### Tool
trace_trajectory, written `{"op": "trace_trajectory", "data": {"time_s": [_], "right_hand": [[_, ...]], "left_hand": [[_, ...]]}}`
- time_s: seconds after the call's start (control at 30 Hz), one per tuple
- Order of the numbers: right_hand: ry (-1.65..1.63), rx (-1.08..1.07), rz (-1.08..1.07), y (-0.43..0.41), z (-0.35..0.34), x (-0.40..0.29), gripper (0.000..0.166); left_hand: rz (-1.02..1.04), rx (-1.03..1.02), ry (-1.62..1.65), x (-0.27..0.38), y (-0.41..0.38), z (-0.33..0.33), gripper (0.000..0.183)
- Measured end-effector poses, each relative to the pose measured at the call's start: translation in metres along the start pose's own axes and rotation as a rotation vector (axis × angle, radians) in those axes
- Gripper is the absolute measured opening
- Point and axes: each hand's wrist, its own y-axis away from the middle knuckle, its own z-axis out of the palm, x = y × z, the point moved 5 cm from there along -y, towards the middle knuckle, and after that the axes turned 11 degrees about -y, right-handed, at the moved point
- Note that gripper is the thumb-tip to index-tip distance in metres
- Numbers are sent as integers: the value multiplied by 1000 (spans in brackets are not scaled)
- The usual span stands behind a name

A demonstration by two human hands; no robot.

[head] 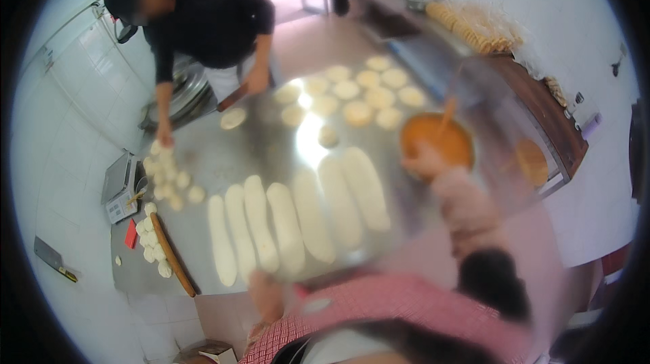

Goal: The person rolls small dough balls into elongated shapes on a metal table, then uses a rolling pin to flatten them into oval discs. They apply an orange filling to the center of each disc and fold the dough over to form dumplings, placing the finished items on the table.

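My right hand (429,161) is over the near rim of a bowl of orange-brown filling or paste (434,135); blur hides whether its fingers grip anything. A handle (448,115) stands up out of the bowl. My left hand (266,295) is at the near edge of the metal table, by the lower ends of the long dough strips (287,227); its fingers are partly hidden. Several flattened strips lie side by side in front of me. Round dough discs (358,110) cover the table's far right, and a small dough lump (328,136) sits beyond the strips.
Across the metal table (203,146), a co-worker (208,19) holds a wooden-handled tool (233,98) and touches small dough balls (165,171). A rolling pin (172,255), more dough pieces (151,242) and a scale (121,189) are at left. A cleaver (53,257) hangs on the wall.
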Motion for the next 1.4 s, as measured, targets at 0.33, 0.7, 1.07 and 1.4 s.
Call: {"op": "trace_trajectory", "data": {"time_s": [0.33, 0.7, 1.07, 1.4], "right_hand": [[167, -376, 30, -29, 23, 6, 62], [97, -390, 511, 3, 27, -64, 59], [-849, -856, 179, -38, 279, -221, 62], [-725, -591, -87, -47, 561, -330, 47]], "left_hand": [[-3, 362, -4, -87, 67, 5, 50], [-8, 567, -35, -166, 13, -36, 43], [175, 513, 64, -240, -96, -23, 36], [172, 368, 67, -241, -95, -59, 44]]}}
